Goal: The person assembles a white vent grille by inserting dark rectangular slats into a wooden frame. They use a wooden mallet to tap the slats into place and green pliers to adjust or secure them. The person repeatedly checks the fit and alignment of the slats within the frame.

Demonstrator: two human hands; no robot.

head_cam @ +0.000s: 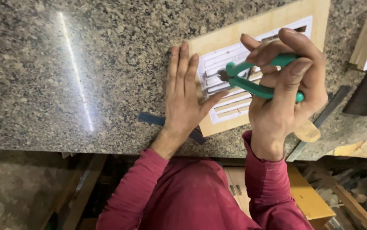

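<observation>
My right hand (283, 91) is clenched around the green handles of a pair of pliers (256, 81), whose metal nose sits down on the cut-out white pattern glued to a thin wooden board (251, 30). My left hand (185, 96) grasps nothing: it lies flat, fingers straight, pressing the board's left edge onto the speckled granite counter (85, 76). A dark flat strip (151, 119) lies under my left wrist.
</observation>
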